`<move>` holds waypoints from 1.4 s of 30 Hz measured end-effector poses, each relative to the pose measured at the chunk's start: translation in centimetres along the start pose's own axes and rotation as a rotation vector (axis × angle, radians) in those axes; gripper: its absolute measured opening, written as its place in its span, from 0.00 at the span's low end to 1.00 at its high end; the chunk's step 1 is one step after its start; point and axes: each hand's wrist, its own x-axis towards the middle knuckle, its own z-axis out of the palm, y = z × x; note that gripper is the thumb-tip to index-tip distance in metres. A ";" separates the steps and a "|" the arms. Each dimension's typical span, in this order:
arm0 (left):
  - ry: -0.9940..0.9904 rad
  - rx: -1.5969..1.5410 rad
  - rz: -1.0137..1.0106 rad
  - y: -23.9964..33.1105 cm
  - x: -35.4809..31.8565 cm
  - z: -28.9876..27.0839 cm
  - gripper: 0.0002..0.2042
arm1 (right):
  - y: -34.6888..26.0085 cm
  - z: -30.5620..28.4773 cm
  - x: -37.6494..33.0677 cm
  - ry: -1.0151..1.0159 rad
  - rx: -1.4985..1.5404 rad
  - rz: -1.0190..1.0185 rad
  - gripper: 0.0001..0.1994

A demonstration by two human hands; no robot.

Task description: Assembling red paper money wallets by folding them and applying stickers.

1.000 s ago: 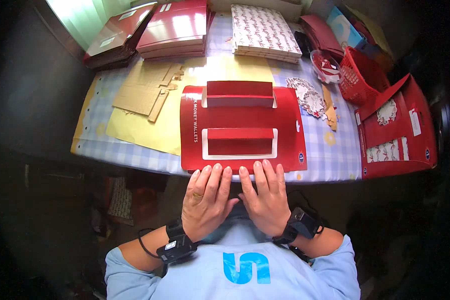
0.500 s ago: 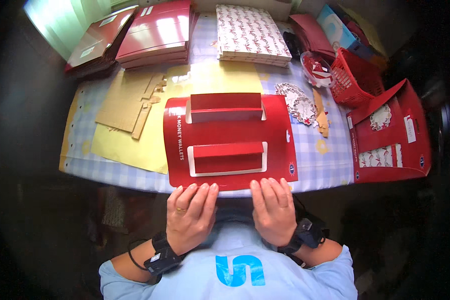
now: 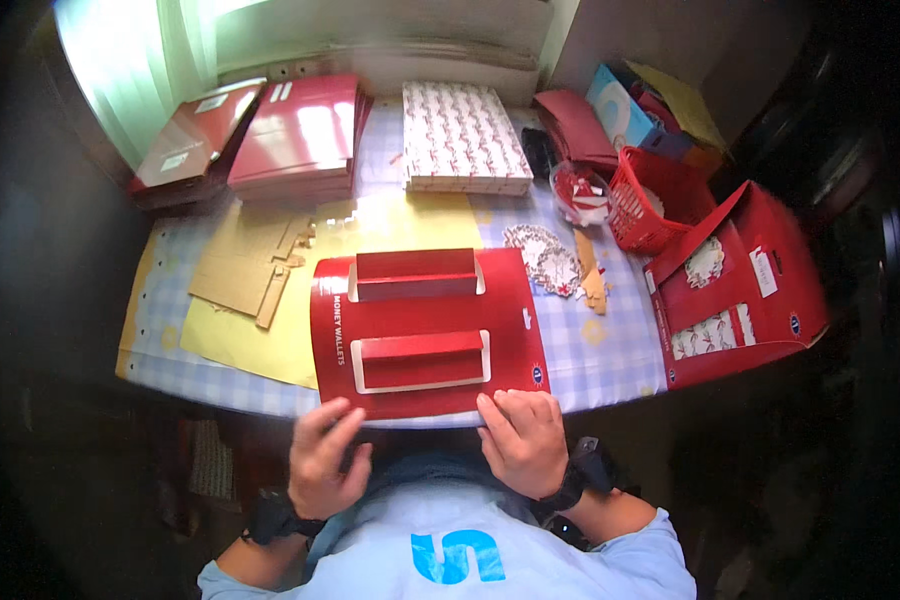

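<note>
A flat red cardboard piece (image 3: 420,318) lies before me at the table's near edge. Two rectangular openings with raised red flaps and white borders run across it. Close to its near left corner is my left hand (image 3: 325,460), open, thumb and fingers apart, holding nothing. My right hand (image 3: 523,440) rests its fingertips at the card's near right edge; the fingers are stretched out and do not grip it.
Across the back stand red folder stacks (image 3: 295,130) and a patterned stack (image 3: 465,135). At right are wreath cutouts (image 3: 550,262), a plastic tub (image 3: 582,195), a red basket (image 3: 660,205) and a red folder (image 3: 735,290). Brown cardboard (image 3: 235,270) lies on yellow paper (image 3: 245,345) at left.
My left hand has come off the near edge and spread its fingers, shifting left. My right hand stays by the edge. The whole view has tilted up, showing more wall.
</note>
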 end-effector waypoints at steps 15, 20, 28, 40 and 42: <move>0.136 -1.185 -0.302 2.8 4.2 -2.4 0.40 | 5.4 -3.4 6.4 0.125 1.278 0.670 0.35; -0.200 -0.793 -0.023 4.3 1.9 -4.1 0.16 | 6.7 -6.9 9.5 0.058 1.226 0.456 0.15; -0.506 -0.935 -0.386 -0.1 3.6 -12.3 0.10 | 7.6 -11.8 16.4 -0.332 0.950 0.127 0.12; -0.091 0.049 0.155 4.3 11.0 -7.9 0.25 | 0.8 -6.8 23.0 -0.353 0.225 -0.397 0.15; -0.260 0.034 -0.075 4.1 10.8 -7.5 0.24 | 1.1 -4.9 22.9 -0.337 0.163 -0.484 0.13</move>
